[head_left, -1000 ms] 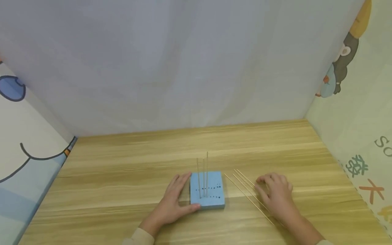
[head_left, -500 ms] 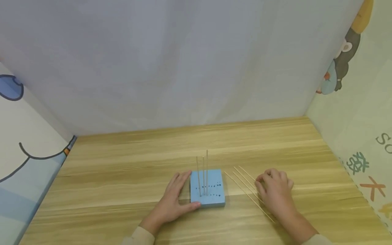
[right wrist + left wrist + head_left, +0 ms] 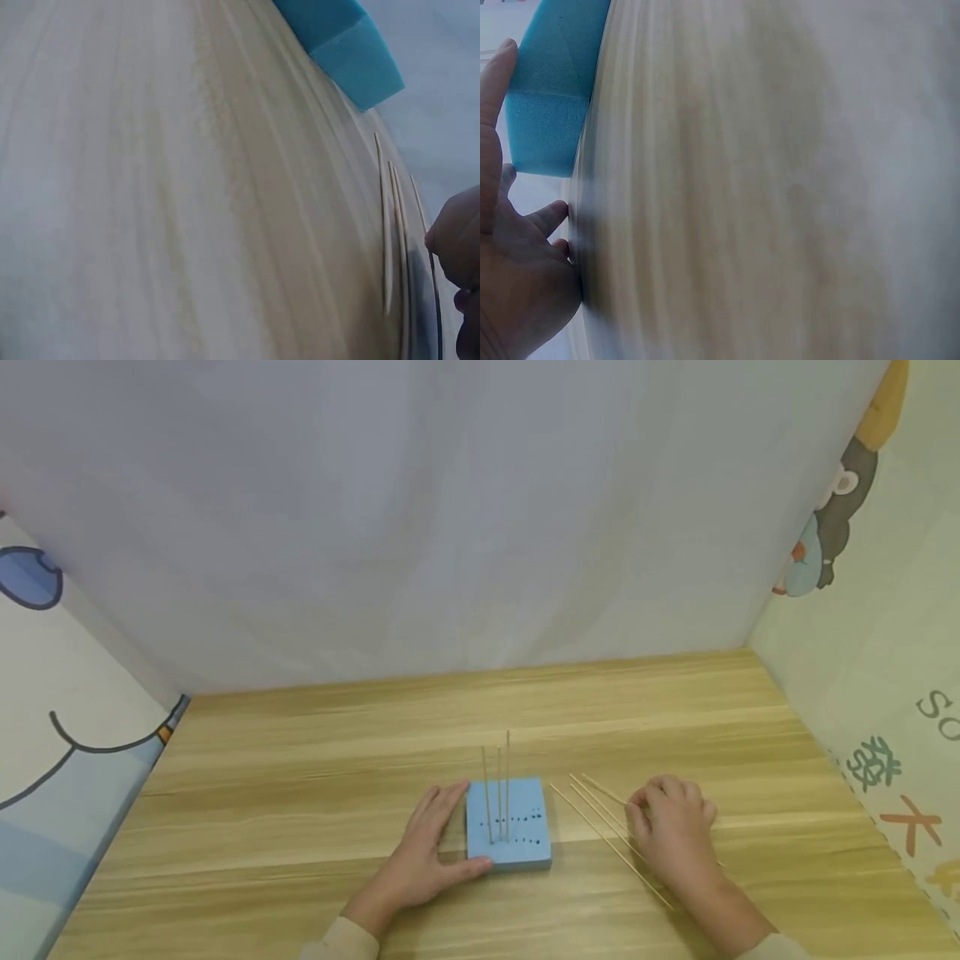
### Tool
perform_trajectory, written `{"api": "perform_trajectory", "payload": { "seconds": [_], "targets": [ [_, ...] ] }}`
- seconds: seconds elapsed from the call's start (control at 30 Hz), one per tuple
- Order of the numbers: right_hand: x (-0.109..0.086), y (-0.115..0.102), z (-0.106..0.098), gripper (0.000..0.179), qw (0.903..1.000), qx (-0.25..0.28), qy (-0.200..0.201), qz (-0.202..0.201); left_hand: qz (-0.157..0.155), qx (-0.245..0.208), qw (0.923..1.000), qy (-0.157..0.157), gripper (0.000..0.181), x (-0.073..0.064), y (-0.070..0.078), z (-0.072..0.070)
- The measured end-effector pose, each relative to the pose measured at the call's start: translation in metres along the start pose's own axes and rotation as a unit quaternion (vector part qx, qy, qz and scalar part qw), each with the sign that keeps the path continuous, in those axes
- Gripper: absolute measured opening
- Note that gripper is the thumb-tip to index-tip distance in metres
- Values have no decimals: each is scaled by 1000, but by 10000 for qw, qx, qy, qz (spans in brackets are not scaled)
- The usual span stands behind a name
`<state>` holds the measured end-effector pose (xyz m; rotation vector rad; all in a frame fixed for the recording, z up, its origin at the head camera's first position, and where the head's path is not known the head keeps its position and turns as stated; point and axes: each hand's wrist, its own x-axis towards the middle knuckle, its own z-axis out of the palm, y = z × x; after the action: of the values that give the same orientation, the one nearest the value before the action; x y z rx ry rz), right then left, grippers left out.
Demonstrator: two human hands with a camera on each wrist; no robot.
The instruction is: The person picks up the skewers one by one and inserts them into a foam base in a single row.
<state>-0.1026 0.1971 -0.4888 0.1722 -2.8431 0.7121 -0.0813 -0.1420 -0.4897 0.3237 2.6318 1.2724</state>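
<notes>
A blue foam block (image 3: 525, 797) with rows of small dark holes lies flat on the wooden table. Three thin bamboo skewers (image 3: 507, 785) stand upright in it, near its left side. My left hand (image 3: 416, 864) rests against the block, straight fingers along the left edge and thumb at the front edge; the left wrist view shows the thumb (image 3: 493, 86) beside the foam. To the right of the block, my right hand (image 3: 678, 831) pinches one skewer (image 3: 606, 790) between thumb and fingertips. Other loose skewers (image 3: 611, 846) lie slanting beside and partly beneath that hand.
The wood-grain table (image 3: 300, 760) extends around the block. A pale grey curtain (image 3: 450, 527) hangs behind it. Printed cloth panels (image 3: 862, 693) with cartoon figures border the left and right sides.
The right hand's fingers have closed on one skewer, which now lies at a different angle, its rear end showing past the hand. The left hand and block have stayed put.
</notes>
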Motion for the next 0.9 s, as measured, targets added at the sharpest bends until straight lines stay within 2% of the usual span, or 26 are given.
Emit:
{"api": "perform_trajectory", "payload": {
  "seconds": [0.1,0.2,0.27,0.33,0.4,0.47,0.57,0.63,0.7,0.77,0.87,0.9],
  "targets": [
    [3,-1,-8,11,9996,237,-68,148,-5,8,10000,13,107,0,0,1],
    [9,-6,-21,15,9963,801,-95,289,-2,-19,10000,14,107,0,0,0],
    [12,-11,-30,18,9899,1386,9,283,-7,-39,10000,8,107,-1,0,0],
    [15,-19,-39,17,9776,2086,199,200,-15,-53,10000,-1,107,-1,0,0],
    [19,-29,-43,13,9537,2967,487,-28,-18,-57,10000,0,107,-1,0,0],
    [20,-40,-44,12,9206,3829,702,-298,-10,-53,10000,1,107,-1,0,0],
    [21,-59,-40,25,8617,4928,899,-812,0,-38,10000,-2,106,-1,0,0],
    [21,-71,-35,31,8363,5289,906,-1124,3,-30,10000,-1,106,-1,0,-1],
    [21,-83,-28,29,8175,5530,867,-1355,-1,-14,10000,6,106,-1,0,-1],
    [21,-95,-20,24,8051,5695,791,-1457,0,-19,10000,16,106,-1,0,-1],
    [20,-110,-9,21,7915,5905,691,-1416,33,-36,10000,18,106,-2,1,-1],
    [19,-115,-6,22,7900,5935,673,-1383,52,-34,10000,15,106,-2,1,-1]
  ]
}}
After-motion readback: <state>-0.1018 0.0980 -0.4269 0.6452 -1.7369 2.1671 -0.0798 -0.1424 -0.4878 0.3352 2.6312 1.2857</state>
